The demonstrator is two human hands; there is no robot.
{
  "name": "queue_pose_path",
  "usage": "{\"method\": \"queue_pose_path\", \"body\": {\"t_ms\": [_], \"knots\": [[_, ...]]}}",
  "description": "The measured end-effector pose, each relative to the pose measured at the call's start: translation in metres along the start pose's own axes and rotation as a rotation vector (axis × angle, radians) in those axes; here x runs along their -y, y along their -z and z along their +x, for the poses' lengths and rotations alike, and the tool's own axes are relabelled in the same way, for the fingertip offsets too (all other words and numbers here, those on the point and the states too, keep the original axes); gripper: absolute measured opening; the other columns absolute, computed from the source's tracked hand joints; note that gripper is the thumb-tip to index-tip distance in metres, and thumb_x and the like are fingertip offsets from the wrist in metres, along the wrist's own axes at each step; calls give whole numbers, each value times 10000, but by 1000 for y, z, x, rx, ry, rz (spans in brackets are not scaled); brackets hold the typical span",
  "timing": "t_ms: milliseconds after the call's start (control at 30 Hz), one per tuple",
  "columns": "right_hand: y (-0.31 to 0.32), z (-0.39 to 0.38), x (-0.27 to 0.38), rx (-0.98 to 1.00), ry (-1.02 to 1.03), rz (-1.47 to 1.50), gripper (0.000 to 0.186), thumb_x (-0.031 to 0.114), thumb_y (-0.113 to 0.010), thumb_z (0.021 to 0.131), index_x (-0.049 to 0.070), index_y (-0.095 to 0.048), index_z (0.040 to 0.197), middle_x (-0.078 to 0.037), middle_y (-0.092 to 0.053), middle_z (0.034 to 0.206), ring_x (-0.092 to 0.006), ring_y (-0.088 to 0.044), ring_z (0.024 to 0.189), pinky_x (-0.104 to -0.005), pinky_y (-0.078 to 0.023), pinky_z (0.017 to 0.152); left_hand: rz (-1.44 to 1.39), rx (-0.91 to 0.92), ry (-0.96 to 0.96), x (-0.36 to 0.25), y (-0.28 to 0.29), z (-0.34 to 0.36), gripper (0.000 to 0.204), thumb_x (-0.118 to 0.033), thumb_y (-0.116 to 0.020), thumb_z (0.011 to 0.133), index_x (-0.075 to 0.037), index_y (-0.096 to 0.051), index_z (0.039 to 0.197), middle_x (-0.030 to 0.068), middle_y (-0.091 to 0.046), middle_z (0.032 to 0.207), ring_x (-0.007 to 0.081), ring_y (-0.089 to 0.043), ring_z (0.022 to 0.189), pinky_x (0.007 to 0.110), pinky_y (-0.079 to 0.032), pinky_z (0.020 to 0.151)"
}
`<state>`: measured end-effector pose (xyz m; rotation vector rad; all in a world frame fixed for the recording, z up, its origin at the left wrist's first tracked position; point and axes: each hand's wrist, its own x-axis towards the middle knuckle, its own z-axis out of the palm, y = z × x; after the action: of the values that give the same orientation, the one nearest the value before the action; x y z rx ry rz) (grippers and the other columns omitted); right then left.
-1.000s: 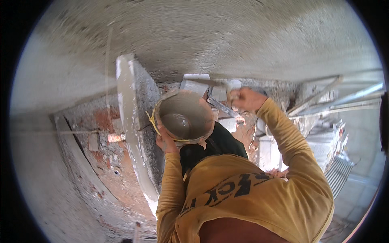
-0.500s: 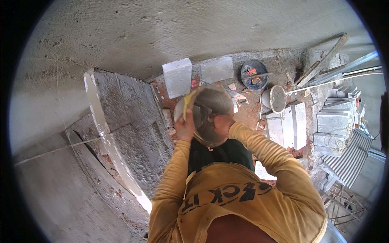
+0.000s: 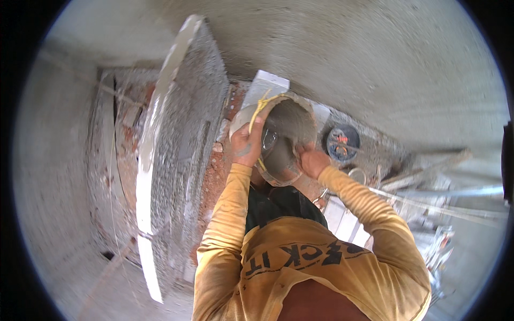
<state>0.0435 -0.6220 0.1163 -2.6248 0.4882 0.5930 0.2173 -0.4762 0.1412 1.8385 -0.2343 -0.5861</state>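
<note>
A mortar-smeared bucket (image 3: 243, 119) with a yellow rope handle (image 3: 258, 109) is tilted in front of my body, its mouth toward me and wet grey mortar inside. My left hand (image 3: 247, 143) is closed on its left rim, by the rope. My right hand (image 3: 313, 161) is closed at the right side of the mouth. It grips what looks like a trowel (image 3: 282, 154), whose mortar-coated blade is inside the bucket; motion blur and the fingers hide its handle.
Left of me stands a rough low wall (image 3: 201, 101) with wet mortar along its top edge. A pale block (image 3: 267, 80) lies beyond the bucket. To the right are a black tub (image 3: 342, 143) with orange items, a small bucket (image 3: 357, 175), pale blocks (image 3: 342, 218) and planks (image 3: 423, 174).
My view has swung leftward, and the low wall now stands more upright in it. The bucket's mouth faces me more. My right hand has moved to the right side of the bucket's mouth.
</note>
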Motion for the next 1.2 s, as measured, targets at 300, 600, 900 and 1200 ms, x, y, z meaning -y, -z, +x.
{"method": "queue_pose_path", "body": {"t_ms": [300,600,900,1200], "knots": [[-11,43,30,-181,323,-30,380,270,-599,846,-21,-572,1089,-294,-613,966,-447,-587,926,-487,-471,811,109,-251,-102,16,30,-56,426,-503,-541,866,-110,-695,811,144,-644,688,364,-614,638,440,-477,600],[-111,64,102,424,471,-107,498,363,-621,846,-68,-555,1086,-284,-619,994,-412,-600,938,-443,-466,799,72,-656,161,110,78,-142,402,-447,-554,850,-75,-683,774,162,-642,688,369,-623,687,466,-474,650],[-178,153,81,554,541,-129,429,245,-672,808,-49,-587,1107,-217,-638,1038,-326,-616,948,-365,-464,861,-208,-857,415,251,33,-139,508,-514,-465,901,-42,-648,853,204,-634,802,380,-614,793,474,-452,705],[-274,252,13,686,338,1,365,133,-599,805,-38,-597,1128,-142,-653,998,-230,-613,862,-324,-469,813,-283,-692,706,417,-25,-52,543,-489,-468,899,24,-560,1054,258,-614,1032,407,-584,1009,469,-446,885]]}}
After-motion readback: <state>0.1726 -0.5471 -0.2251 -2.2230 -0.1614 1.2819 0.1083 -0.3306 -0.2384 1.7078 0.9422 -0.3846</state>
